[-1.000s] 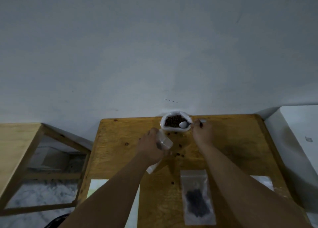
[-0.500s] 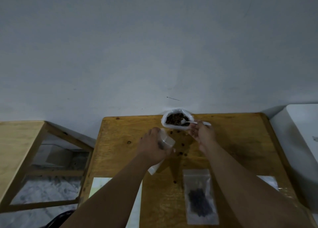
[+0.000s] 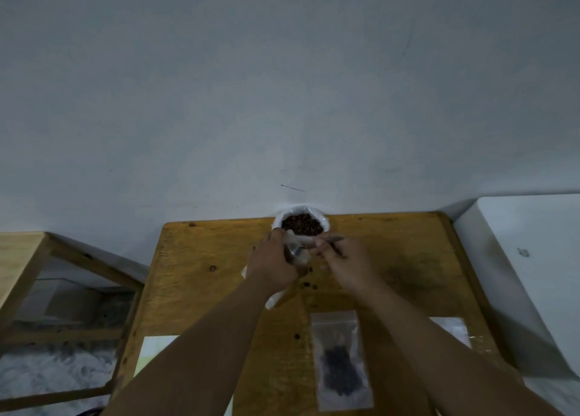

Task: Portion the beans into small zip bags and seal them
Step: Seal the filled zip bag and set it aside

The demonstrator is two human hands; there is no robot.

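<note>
A white bag of brown beans (image 3: 302,224) stands open at the far edge of the wooden table (image 3: 201,277). Just in front of it my left hand (image 3: 273,263) grips a small clear zip bag (image 3: 296,252) with its mouth up. My right hand (image 3: 343,263) pinches a spoon (image 3: 329,241) whose bowl reaches into the mouth of that zip bag. A zip bag holding dark beans (image 3: 340,360) lies flat near the table's front. Several loose beans (image 3: 309,285) lie scattered between the hands and the flat bag.
White sheets lie at the front left (image 3: 150,353) and front right (image 3: 452,329) of the table. A white box-like surface (image 3: 527,265) stands to the right. A wooden frame (image 3: 25,258) stands to the left over a grey floor.
My right hand has drawn the spoon out of the bean bag and brought it left to the mouth of the small zip bag. My left hand has lifted that bag closer to the bean bag.
</note>
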